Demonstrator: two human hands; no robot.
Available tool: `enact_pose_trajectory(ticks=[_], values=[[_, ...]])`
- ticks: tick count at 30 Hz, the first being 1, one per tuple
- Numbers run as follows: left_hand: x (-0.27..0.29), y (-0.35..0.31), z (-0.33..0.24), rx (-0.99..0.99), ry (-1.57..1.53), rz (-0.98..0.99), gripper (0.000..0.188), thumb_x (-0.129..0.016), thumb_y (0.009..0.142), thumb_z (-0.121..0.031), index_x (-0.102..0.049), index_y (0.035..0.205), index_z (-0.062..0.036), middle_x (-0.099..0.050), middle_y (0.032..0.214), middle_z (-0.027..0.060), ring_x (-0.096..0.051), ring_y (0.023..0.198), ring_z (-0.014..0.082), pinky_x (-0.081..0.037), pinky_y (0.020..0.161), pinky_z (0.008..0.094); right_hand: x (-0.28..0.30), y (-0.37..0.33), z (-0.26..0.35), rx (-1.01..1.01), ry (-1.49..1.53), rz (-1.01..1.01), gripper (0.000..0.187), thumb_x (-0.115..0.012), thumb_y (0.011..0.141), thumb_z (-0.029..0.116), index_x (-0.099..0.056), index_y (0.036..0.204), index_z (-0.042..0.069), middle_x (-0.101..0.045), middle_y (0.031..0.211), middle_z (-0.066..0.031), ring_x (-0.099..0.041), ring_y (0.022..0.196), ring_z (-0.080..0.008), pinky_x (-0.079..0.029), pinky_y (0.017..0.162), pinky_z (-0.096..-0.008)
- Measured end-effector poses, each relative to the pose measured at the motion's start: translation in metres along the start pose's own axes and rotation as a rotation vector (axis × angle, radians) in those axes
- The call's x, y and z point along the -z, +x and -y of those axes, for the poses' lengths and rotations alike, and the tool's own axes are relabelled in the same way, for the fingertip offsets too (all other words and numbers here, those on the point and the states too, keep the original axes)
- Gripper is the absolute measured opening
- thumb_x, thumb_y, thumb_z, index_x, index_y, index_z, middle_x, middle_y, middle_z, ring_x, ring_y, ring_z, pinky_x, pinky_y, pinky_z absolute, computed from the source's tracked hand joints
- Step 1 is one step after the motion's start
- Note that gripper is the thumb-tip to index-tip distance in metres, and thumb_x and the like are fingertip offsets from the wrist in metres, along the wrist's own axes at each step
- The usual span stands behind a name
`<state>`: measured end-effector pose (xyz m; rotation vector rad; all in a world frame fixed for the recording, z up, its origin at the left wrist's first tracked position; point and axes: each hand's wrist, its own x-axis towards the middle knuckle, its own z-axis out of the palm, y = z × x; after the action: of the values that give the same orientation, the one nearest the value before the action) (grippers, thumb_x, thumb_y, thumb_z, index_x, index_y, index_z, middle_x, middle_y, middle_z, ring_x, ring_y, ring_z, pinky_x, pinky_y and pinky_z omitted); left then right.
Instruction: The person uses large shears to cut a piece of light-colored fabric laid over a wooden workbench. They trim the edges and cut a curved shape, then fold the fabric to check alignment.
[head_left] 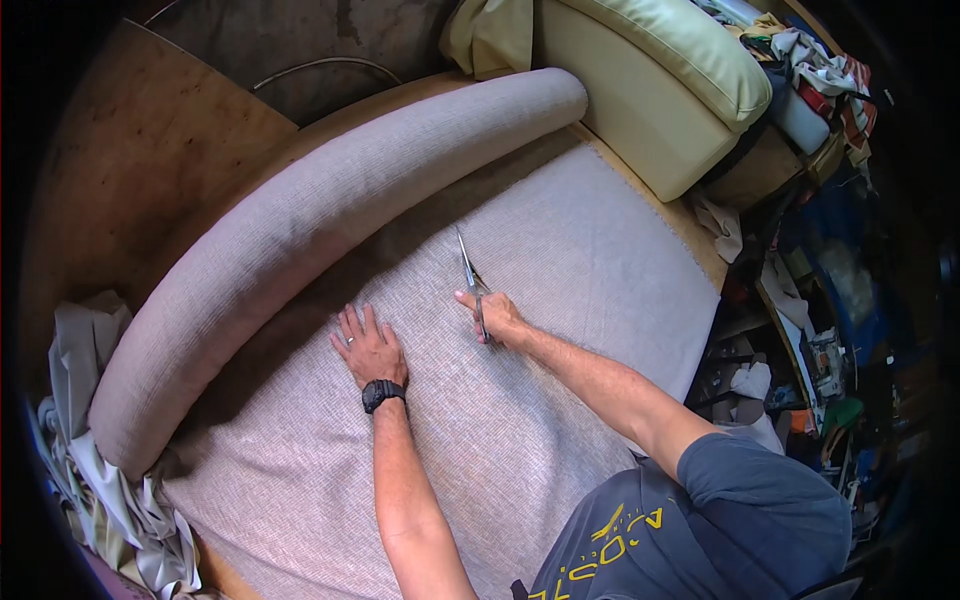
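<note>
A large sheet of pale greyish-pink woven fabric (560, 230) lies spread over the wooden worktable, with soft wrinkles toward my body. My left hand (370, 348) rests flat on it, fingers spread, a ring on one finger and a black watch at the wrist. To its right, my right hand (490, 318) grips a pair of metal scissors (468, 262) by the handles. The blades point away from me, over the fabric. Beyond both hands, a long curved bolster (330, 210) covered in similar cloth lies along the fabric's far side.
A cream upholstered seat piece (650, 100) stands at the back right. Crumpled fabric scraps (130, 500) hang at the left edge. Bare plywood (150, 130) shows at the far left. Cluttered shelves with cloth and tools (820, 350) line the right side.
</note>
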<state>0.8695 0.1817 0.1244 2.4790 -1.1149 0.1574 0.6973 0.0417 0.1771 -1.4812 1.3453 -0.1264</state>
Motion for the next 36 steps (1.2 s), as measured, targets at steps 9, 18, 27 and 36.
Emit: enact_pose_trajectory(ticks=[9, 18, 27, 36], values=[[-0.001, 0.0, 0.001, -0.018, -0.003, -0.02, 0.045, -0.05, 0.092, -0.027, -0.05, 0.134, -0.0109, -0.037, 0.148, 0.0137, -0.029, 0.14, 0.0284, -0.018, 0.115, 0.0532, 0.001, 0.001, 0.007, -0.023, -0.031, -0.01, 0.059, -0.058, 0.088, 0.059, -0.053, 0.061, 0.007, -0.052, 0.052, -0.0041, -0.055, 0.044, -0.0128, -0.046, 0.039, -0.0287], [-0.001, -0.001, -0.001, -0.023, -0.01, -0.015, 0.045, -0.051, 0.092, -0.026, -0.049, 0.134, -0.0104, -0.036, 0.148, 0.0138, -0.029, 0.14, 0.0288, -0.017, 0.115, 0.0538, -0.032, -0.001, 0.021, -0.083, 0.432, 0.003, 0.057, -0.061, 0.085, 0.06, -0.051, 0.066, 0.007, -0.055, 0.058, -0.0045, -0.056, 0.043, -0.0125, -0.037, 0.03, -0.0254], [0.0, -0.001, -0.004, -0.018, -0.021, 0.014, 0.045, -0.048, 0.094, -0.028, -0.049, 0.135, -0.0094, -0.034, 0.15, 0.0125, -0.026, 0.141, 0.0269, -0.014, 0.116, 0.0524, -0.048, 0.014, 0.045, -0.228, 0.636, -0.092, 0.065, -0.059, 0.077, 0.073, -0.049, 0.067, 0.009, -0.052, 0.054, -0.0024, -0.055, 0.042, -0.0139, -0.031, 0.03, -0.0247], [0.001, 0.0, 0.001, -0.014, -0.016, 0.028, 0.046, -0.047, 0.094, -0.029, -0.048, 0.136, -0.0093, -0.033, 0.15, 0.0133, -0.026, 0.142, 0.0277, -0.013, 0.116, 0.0526, -0.064, 0.019, 0.044, -0.152, 0.742, -0.121, 0.063, -0.06, 0.078, 0.07, -0.049, 0.066, 0.009, -0.053, 0.053, -0.003, -0.055, 0.041, -0.0153, -0.032, 0.03, -0.0265]])
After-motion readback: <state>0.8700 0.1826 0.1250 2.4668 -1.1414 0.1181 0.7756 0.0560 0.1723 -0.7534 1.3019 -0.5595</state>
